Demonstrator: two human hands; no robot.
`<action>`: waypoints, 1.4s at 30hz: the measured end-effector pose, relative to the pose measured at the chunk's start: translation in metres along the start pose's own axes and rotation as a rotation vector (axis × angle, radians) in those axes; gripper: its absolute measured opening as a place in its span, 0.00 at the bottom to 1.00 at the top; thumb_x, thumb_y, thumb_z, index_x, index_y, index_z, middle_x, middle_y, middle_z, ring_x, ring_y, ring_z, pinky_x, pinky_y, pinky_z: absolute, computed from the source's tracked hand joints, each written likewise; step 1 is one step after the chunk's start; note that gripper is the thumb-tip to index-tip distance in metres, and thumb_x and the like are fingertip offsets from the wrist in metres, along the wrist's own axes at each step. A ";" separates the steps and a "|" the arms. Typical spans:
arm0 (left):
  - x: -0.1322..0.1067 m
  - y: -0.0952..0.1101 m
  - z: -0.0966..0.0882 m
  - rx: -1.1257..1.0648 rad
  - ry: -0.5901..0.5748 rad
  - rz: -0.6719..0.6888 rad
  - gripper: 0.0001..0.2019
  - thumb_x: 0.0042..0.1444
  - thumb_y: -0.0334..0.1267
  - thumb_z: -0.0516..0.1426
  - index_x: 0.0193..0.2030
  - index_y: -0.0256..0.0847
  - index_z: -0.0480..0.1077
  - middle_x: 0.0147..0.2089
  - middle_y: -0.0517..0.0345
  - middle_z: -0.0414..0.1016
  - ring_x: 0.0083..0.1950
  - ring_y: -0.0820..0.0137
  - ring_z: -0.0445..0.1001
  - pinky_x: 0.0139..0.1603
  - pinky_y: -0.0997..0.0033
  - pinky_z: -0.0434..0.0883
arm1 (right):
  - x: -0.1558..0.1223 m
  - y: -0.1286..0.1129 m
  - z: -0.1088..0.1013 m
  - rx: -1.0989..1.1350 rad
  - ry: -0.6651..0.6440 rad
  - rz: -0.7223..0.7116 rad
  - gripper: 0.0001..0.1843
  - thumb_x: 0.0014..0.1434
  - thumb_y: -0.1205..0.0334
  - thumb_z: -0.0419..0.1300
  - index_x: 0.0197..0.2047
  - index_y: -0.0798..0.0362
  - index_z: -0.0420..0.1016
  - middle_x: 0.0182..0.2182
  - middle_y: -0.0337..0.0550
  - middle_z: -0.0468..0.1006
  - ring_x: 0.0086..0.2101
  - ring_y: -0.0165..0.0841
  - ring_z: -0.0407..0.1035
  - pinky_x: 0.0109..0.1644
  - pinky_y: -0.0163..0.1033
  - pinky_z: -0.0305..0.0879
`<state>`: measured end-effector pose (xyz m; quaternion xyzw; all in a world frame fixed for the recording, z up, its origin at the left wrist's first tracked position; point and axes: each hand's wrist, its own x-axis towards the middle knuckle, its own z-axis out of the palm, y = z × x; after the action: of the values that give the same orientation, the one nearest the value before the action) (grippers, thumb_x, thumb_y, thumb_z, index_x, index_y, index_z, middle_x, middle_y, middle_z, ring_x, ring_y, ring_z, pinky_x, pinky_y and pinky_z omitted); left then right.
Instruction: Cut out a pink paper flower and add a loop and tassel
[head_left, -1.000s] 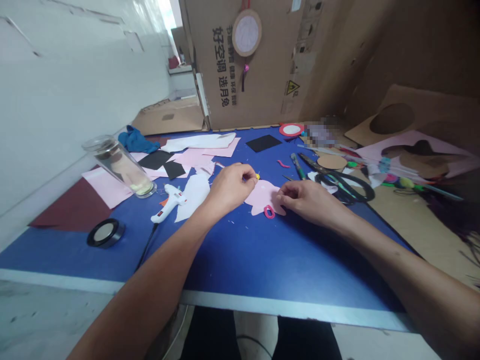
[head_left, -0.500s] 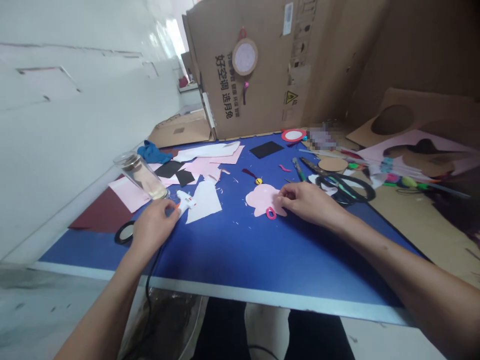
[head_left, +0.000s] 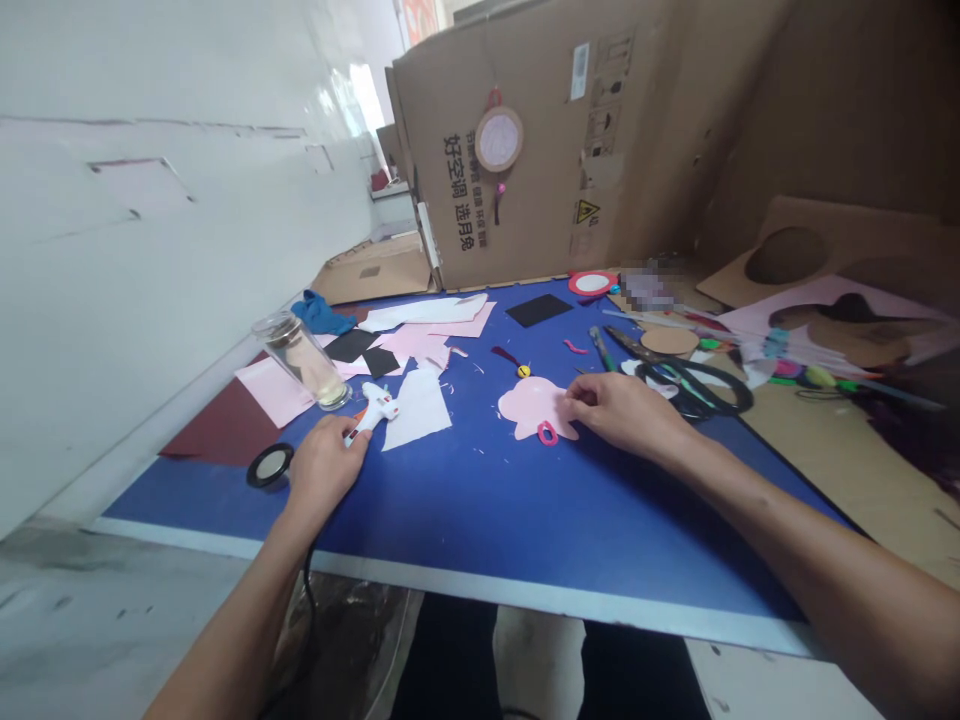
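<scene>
"Which hand is on the left?"

"The left hand (head_left: 326, 468), its fingers closed round the handle of the white glue gun (head_left: 381, 402), over the left part of the blue tabletop (head_left: 465, 510)."

"How should that handle?"

"Light and stiff, I'd judge: hard plastic, perhaps a little slick. Keep to the handle; the front end may be hot. The black cord (head_left: 308, 580) could drag."

"Next to the right?"

"A white sheet (head_left: 420, 412) beside the gun, thin and easily creased, I'd guess. Then, well apart, the pink cutout (head_left: 534, 402), flat on the tabletop, a pink loop (head_left: 541, 434) at its lower edge."

"Stiff?"

"Probably soft, nearly weightless, quick to bend. Better taken by the rim than by the loop."

"And the right hand (head_left: 626, 412)?"

"At the cutout's right edge, its fingers pinching the pink rim."
</scene>
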<state>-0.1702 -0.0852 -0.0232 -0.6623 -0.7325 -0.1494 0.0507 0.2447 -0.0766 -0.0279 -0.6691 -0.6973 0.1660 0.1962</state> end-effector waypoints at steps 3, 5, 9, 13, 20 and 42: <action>-0.009 0.009 -0.012 -0.134 0.054 -0.026 0.15 0.63 0.50 0.56 0.41 0.43 0.78 0.47 0.46 0.84 0.45 0.53 0.80 0.44 0.60 0.69 | -0.002 -0.001 -0.001 -0.054 0.035 0.013 0.10 0.63 0.57 0.61 0.40 0.46 0.85 0.39 0.46 0.88 0.38 0.44 0.78 0.35 0.40 0.59; -0.015 0.018 -0.021 -0.250 0.093 -0.050 0.15 0.61 0.51 0.57 0.41 0.43 0.79 0.44 0.50 0.84 0.42 0.56 0.79 0.46 0.60 0.70 | -0.003 -0.001 -0.002 -0.061 0.067 -0.002 0.11 0.62 0.59 0.60 0.41 0.45 0.85 0.39 0.46 0.88 0.38 0.44 0.78 0.35 0.41 0.58; -0.027 0.035 -0.033 -0.544 0.125 -0.144 0.17 0.56 0.55 0.62 0.40 0.42 0.80 0.39 0.53 0.83 0.40 0.59 0.77 0.42 0.63 0.70 | -0.005 -0.004 -0.003 -0.005 0.098 -0.032 0.10 0.63 0.59 0.60 0.40 0.46 0.83 0.37 0.44 0.87 0.36 0.42 0.77 0.35 0.41 0.58; -0.041 0.064 -0.034 -0.894 0.081 -0.200 0.20 0.55 0.55 0.66 0.45 0.41 0.80 0.37 0.56 0.82 0.35 0.65 0.74 0.38 0.67 0.69 | -0.013 -0.019 -0.004 0.319 0.047 -0.132 0.11 0.65 0.55 0.61 0.35 0.50 0.81 0.30 0.41 0.84 0.31 0.37 0.74 0.36 0.40 0.62; -0.047 0.170 -0.013 -0.943 0.113 -0.004 0.07 0.61 0.43 0.64 0.39 0.43 0.77 0.35 0.59 0.78 0.35 0.67 0.73 0.38 0.67 0.70 | -0.029 -0.042 0.000 1.063 -0.113 -0.165 0.25 0.62 0.40 0.71 0.52 0.50 0.82 0.42 0.46 0.87 0.38 0.37 0.81 0.43 0.40 0.76; -0.029 0.174 0.041 -0.490 -0.152 0.789 0.10 0.66 0.30 0.61 0.51 0.44 0.78 0.54 0.51 0.79 0.56 0.57 0.77 0.59 0.53 0.75 | -0.017 -0.024 -0.011 1.120 0.284 -0.023 0.19 0.64 0.41 0.65 0.39 0.49 0.77 0.31 0.42 0.80 0.31 0.37 0.76 0.37 0.42 0.73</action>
<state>0.0093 -0.0873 -0.0441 -0.8915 -0.3696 -0.2386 -0.1080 0.2300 -0.0951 -0.0074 -0.4714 -0.4770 0.4161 0.6141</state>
